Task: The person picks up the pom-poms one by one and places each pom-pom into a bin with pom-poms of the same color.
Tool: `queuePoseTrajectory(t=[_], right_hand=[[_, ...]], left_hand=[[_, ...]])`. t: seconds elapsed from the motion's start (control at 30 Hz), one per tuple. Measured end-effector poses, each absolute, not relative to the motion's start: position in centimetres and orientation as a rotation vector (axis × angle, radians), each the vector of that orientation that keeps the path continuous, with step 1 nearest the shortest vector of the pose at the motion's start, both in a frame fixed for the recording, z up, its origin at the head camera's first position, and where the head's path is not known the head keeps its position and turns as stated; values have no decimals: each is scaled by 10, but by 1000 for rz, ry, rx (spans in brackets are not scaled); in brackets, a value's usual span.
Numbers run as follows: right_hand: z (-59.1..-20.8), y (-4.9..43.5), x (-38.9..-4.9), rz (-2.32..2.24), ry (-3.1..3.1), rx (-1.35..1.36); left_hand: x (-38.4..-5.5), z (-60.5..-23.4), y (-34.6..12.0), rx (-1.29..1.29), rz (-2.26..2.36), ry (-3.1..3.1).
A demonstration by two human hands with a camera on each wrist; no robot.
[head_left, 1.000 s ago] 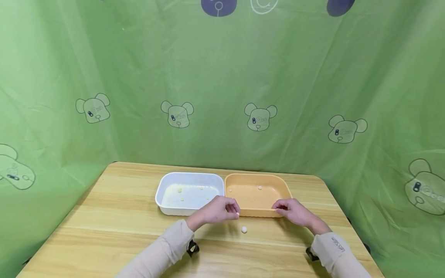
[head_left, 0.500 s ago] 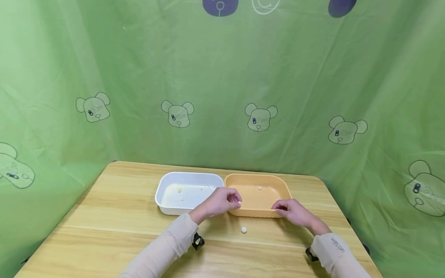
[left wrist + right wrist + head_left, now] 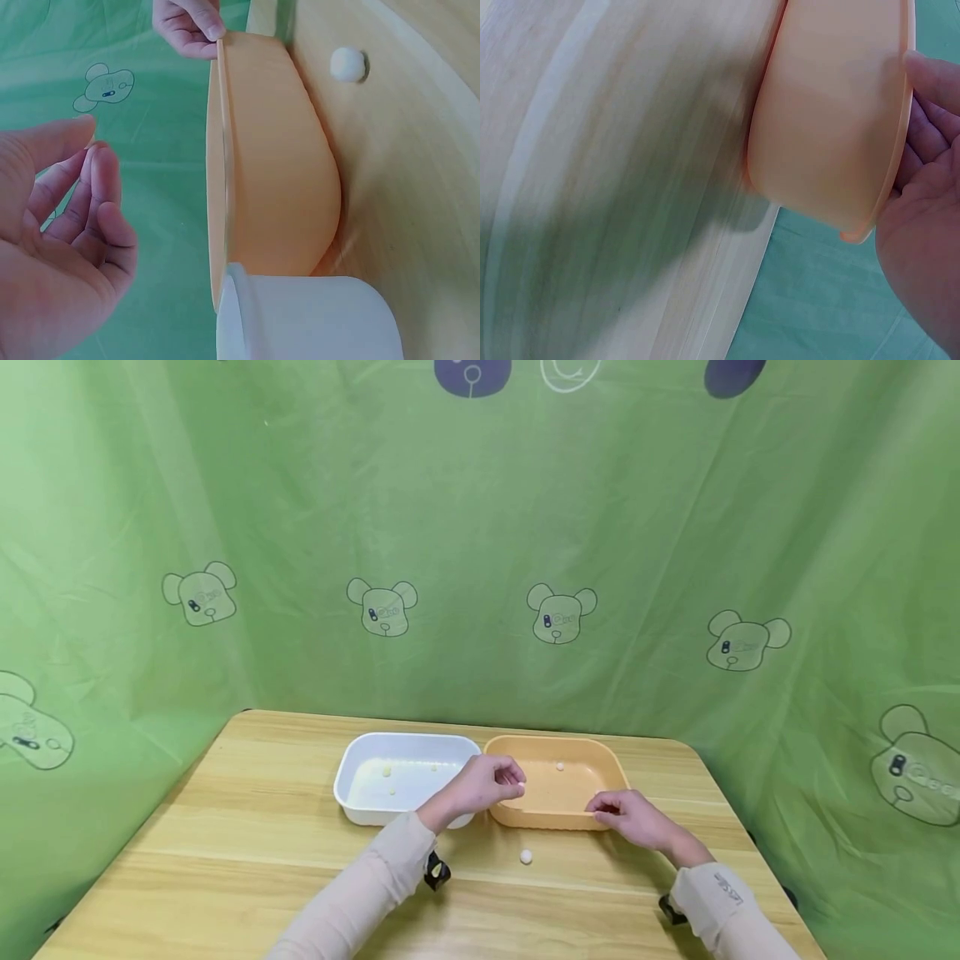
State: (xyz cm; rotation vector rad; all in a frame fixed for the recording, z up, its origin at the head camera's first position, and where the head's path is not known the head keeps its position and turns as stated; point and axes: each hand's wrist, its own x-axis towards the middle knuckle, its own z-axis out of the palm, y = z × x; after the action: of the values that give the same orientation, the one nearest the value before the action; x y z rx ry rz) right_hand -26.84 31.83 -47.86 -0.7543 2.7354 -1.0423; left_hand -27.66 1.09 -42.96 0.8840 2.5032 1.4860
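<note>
My left hand [image 3: 482, 785] is over the left end of the orange tray [image 3: 551, 820]. Its thumb and fingertips pinch a tiny white ball [image 3: 521, 786], mostly hidden by the fingertips in the left wrist view. My right hand [image 3: 633, 818] grips the tray's near right rim, thumb outside and fingers curled over the edge, as the right wrist view shows. One small white ball [image 3: 560, 767] lies inside the orange tray. A larger white ball [image 3: 527, 857] rests on the table in front of it, also seen in the left wrist view.
A white tray [image 3: 375, 817] stands against the orange tray's left side, with a few small yellowish balls [image 3: 387, 770] inside. Both trays sit near the back of the wooden table [image 3: 225, 860]. Green printed curtains [image 3: 465, 527] hang behind and beside it.
My left hand has risen from in front of the trays and moved up and slightly right, over the orange tray, still pinching the tiny ball. My right hand has stayed on the rim.
</note>
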Motion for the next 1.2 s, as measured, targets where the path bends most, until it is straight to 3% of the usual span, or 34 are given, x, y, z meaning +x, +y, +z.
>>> queuePoseTrajectory(t=[1.2], right_hand=[[-478,319,-268,-1049,2732,-761]], left_hand=[[-313,-451,32,665,1573,2504]])
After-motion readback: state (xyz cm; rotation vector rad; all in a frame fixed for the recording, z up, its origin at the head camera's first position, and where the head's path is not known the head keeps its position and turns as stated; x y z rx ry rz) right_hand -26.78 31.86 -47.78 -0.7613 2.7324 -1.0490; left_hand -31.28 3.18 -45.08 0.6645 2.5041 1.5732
